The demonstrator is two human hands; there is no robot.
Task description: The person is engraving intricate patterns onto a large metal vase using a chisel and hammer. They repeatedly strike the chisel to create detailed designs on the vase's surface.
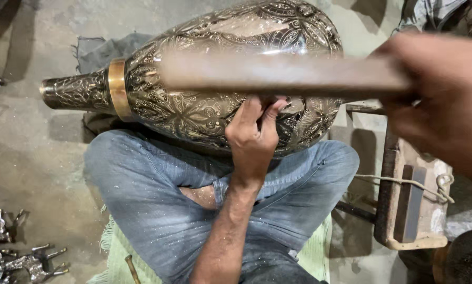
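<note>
A large engraved metal vase (pixel 204 68) with a brass band at its neck lies sideways across my crossed legs in blue jeans (pixel 157 194). My left hand (pixel 252 139) rests against the vase's belly. Its fingertips pinch something thin and dark, which is mostly hidden behind the stick. My right hand (pixel 446 100), blurred at the right edge, grips a long wooden stick (pixel 278 73). The stick stretches leftward across the front of the vase, just above my left fingers.
A wooden block (pixel 412 210) bound with rope stands to the right of my knee. Small metal pieces (pixel 15 257) lie on the concrete floor at the lower left. A green mat (pixel 320 252) lies under me, and a grey cloth (pixel 102 50) sits behind the vase's neck.
</note>
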